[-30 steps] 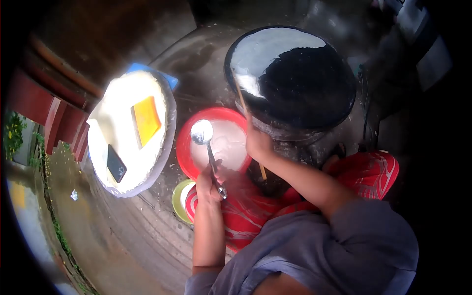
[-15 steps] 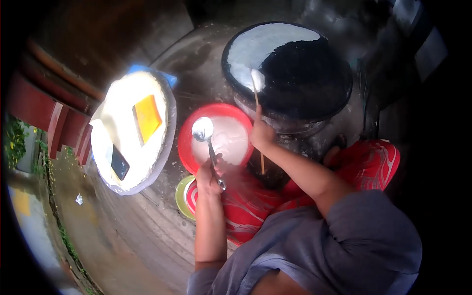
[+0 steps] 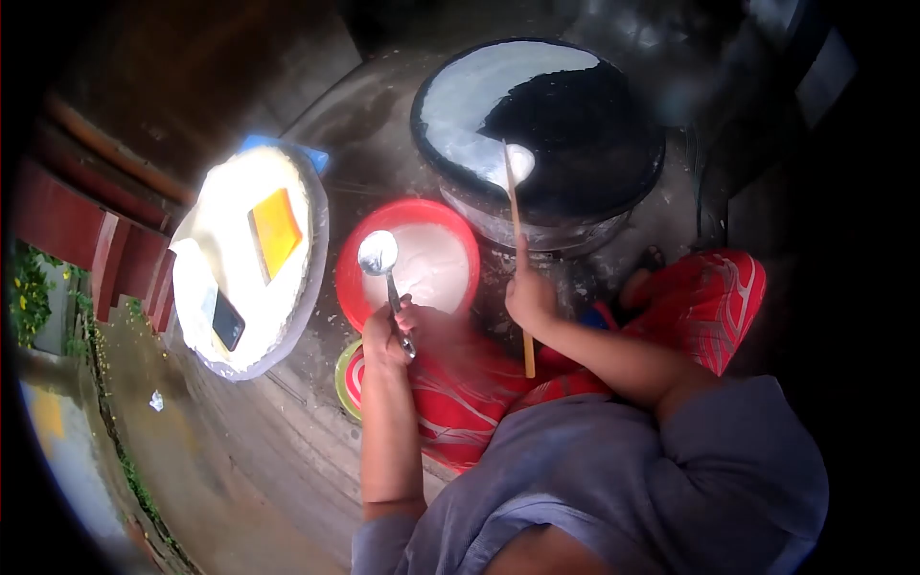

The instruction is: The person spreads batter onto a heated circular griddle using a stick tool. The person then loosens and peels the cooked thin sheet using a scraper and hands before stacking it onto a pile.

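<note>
My left hand point(image 3: 385, 337) is closed around the handle of a metal ladle point(image 3: 379, 253), whose whitened bowl hangs over a red basin point(image 3: 353, 292) of white batter point(image 3: 433, 270). In my right hand point(image 3: 533, 299) is a thin wooden stick point(image 3: 516, 213), gripped along its length. The stick's far end reaches a thick white blob point(image 3: 520, 165) on a round black griddle point(image 3: 594, 144). A crescent of spread batter point(image 3: 465, 101) covers the griddle's left and far side. Its right part shows bare black.
To the left stands a round tray with a bright white cover point(image 3: 225, 196); a yellow packet point(image 3: 276, 235) and a phone point(image 3: 228, 321) lie on it. Beside my knee, a green-rimmed dish point(image 3: 345, 388) is partly hidden. My red-patterned legs point(image 3: 460, 388) flank the basin.
My right hand and the stick have moved right across the griddle, and the white blob has shifted right with them. My left hand still holds the ladle over the basin.
</note>
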The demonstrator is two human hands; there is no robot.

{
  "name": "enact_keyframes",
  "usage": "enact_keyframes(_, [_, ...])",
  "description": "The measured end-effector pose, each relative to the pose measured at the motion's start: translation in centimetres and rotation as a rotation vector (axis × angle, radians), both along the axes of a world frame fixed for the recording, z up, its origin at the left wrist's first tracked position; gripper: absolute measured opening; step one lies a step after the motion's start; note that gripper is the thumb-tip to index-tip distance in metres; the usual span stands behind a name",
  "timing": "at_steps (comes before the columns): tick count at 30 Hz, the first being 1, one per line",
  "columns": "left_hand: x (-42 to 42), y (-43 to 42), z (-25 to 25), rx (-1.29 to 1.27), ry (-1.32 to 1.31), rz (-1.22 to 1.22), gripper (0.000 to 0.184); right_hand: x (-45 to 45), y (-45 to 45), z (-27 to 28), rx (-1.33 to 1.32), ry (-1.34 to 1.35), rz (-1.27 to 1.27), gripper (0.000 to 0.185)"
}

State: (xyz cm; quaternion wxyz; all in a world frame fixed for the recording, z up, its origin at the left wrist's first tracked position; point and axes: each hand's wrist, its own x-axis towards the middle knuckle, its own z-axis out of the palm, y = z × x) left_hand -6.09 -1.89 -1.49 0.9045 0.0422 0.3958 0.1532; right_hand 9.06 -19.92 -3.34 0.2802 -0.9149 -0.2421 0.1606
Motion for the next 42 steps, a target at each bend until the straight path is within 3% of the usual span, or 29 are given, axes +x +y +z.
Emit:
enact_keyframes(2, [0.2,-0.3,0.6,0.015,0.054,0.007,0.021,-0.3,1.7,-0.3,-0.088,0.031,0.040,0.079])
enact_keyframes(5, [0.2,-0.2,0.4,-0.008,0.001,-0.003,0.019,2.3,4.3,-4.3,-0.062,-0.206,0.028,0.081])
enact_keyframes(9, [0.1,0.3,-0.3,0.000,0.028,-0.035,0.018,3.0,-1.5,-2.4,-0.050,-0.175,-0.041,0.077])
enact_keyframes(11, [-0.4,1.2,-1.6,-0.040,-0.089,-0.099,0.019,2.1,-3.5,-1.6,-0.051,-0.133,0.012,0.078])
enact_keyframes(15, [0.3,0.2,-0.2,-0.011,0.006,-0.019,0.019,2.2,-1.0,-3.3,-0.145,-0.278,0.203,0.072])
enact_keyframes(17, [0.4,0.6,-0.5,-0.028,-0.021,-0.027,0.019,3.7,-2.5,-3.2,-0.118,-0.227,0.010,0.073])
enact_keyframes(22, [0.7,0.7,-0.4,-0.021,0.015,-0.041,0.018,3.8,-7.3,-2.2,-0.144,-0.207,-0.033,0.074])
enact_keyframes(24, [0.6,0.6,-0.4,-0.024,0.033,-0.030,0.018,3.6,-6.3,-2.8,-0.192,-0.321,0.122,0.068])
enact_keyframes(27, [1.2,0.9,-0.1,-0.012,0.067,-0.030,0.017,6.0,-7.5,-2.4,-0.207,-0.283,0.169,0.067])
enact_keyframes(29, [1.1,0.9,-0.6,-0.011,0.056,-0.052,0.016,7.9,-10.4,-0.7,-0.302,-0.240,0.119,0.067])
enact_keyframes(35, [1.4,1.0,-0.4,-0.037,0.054,-0.071,0.015,7.9,-11.9,-3.0,-0.318,-0.429,0.139,0.069])
enact_keyframes(37, [1.8,0.8,-0.2,-0.015,0.092,-0.070,0.014,8.5,-11.7,-4.2,-0.273,-0.559,0.329,0.069])
enact_keyframes(42, [2.1,0.7,0.2,-0.043,0.112,-0.060,0.013,13.5,-15.7,-1.2,-0.306,-0.382,0.060,0.067])
